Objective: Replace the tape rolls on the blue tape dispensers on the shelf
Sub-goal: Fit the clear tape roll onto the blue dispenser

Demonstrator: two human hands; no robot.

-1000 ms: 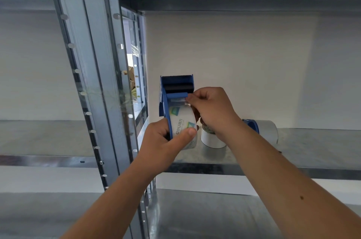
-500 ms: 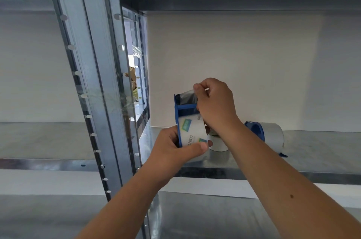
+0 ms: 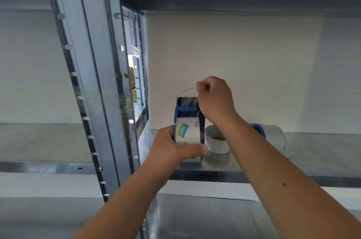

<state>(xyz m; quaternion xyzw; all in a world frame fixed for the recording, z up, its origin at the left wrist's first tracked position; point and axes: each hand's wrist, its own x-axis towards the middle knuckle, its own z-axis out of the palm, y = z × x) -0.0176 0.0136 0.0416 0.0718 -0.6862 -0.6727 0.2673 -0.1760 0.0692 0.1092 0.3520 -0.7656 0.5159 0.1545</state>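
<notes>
Near dispenser (image 3: 188, 113) before the shelf (image 3: 322, 152), spare roll (image 3: 217, 142) behind it (on the shelf), second dispenser (image 3: 272, 135) further right

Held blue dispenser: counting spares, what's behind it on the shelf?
A white tape roll lying flat; further right, a second blue dispenser with tape, partly covered by the right forearm.

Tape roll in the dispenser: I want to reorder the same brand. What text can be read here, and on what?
On the tape roll, green-blue label: print too blurred to read.
On the same roll, grey lettering: partly hidden and blurred, unreadable.
No other text shows.
</notes>
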